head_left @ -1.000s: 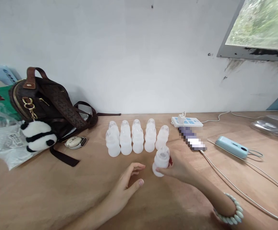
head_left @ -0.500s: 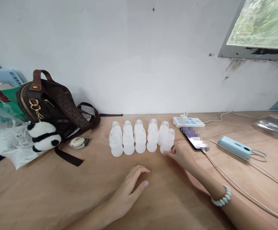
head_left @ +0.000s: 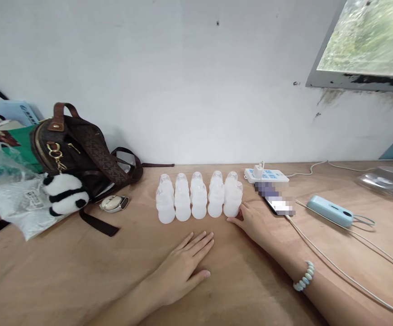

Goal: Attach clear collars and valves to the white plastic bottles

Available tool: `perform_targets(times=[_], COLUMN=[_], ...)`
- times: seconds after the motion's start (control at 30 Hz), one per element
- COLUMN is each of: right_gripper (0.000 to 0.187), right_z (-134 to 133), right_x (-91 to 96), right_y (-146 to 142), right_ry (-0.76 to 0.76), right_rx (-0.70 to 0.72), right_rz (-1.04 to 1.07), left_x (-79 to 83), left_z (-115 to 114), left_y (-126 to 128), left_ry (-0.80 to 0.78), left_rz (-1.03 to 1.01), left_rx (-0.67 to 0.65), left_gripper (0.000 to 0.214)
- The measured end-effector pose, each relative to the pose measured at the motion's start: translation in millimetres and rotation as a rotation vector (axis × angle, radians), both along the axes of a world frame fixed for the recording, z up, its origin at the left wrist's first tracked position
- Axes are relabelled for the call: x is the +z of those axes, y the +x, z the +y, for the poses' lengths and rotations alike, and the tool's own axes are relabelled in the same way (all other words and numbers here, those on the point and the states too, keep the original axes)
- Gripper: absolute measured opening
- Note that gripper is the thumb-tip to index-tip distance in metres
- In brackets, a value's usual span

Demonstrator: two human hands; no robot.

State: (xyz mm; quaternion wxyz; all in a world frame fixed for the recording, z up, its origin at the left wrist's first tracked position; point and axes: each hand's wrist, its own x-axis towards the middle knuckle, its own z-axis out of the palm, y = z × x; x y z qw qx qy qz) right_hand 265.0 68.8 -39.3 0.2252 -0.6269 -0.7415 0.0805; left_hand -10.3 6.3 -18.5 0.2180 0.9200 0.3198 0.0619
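Several small frosted white bottles (head_left: 199, 206) with clear domed caps stand upright in two rows, one behind the other, in the middle of the table. At the right end of the front row, my right hand (head_left: 250, 222) has its thumb and fingers around the lower part of the end bottle (head_left: 233, 201). Its fingertips are partly hidden by that bottle. My left hand (head_left: 182, 267) lies flat on the table in front of the rows, fingers stretched and thumb apart, holding nothing.
To the left are a brown backpack (head_left: 81, 140) with a panda plush (head_left: 68, 194), a plastic bag (head_left: 20, 199) and a beige-and-white gadget (head_left: 115, 203). Rightward lie a power strip (head_left: 274, 175), a phone (head_left: 272, 199), a blue power bank (head_left: 330, 211), cables and a clear plastic container (head_left: 384, 181).
My right hand and the end front bottle have shifted slightly left, closer to the neighbouring bottles. My left hand has gone from curled fingers to lying flat. The view has shifted slightly.
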Motion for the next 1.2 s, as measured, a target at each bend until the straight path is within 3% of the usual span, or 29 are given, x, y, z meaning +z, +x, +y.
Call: perform_targets(times=[0.23, 0.33, 0.43, 0.5, 0.6, 0.8, 1.2], right_gripper=[0.019, 0.015, 0.025, 0.024, 0.02, 0.011, 0.016], right_z=[-29.9, -50.0, -61.6, -60.7, -47.9, -22.4, -25.1], right_x=[-10.9, -18.2, -16.1, -9.8, 0.4, 6.1, 7.2], right_y=[-2.3, -5.8, -13.8, -23.3, -41.6, -62.2, -54.9], right_ry=[0.028, 0.036, 0.071, 0.077, 0.014, -0.026, -0.033], right_rx=[0.003, 0.067, 0.241, 0.367, 0.459, 0.513, 0.522], right_rz=[-0.207, -0.322, -0.489, -0.52, -0.424, -0.362, -0.298], left_x=[1.5, 0.6, -2.1, -5.3, -10.6, -13.1, -9.8], left_z=[6.1, 4.8, 5.8, 10.7, 24.0, 42.9, 46.0], left_y=[-6.9, -5.6, 1.4, 9.1, 22.2, 33.0, 19.4], left_ry=[0.047, 0.099, 0.201, 0.28, 0.329, 0.326, 0.339], left_rz=[0.04, 0.014, -0.018, -0.003, 0.035, 0.027, 0.045], left_rx=[-0.079, -0.081, 0.016, 0.078, 0.055, -0.021, 0.011], left_gripper=[0.065, 0.064, 0.035, 0.02, 0.021, 0.018, 0.021])
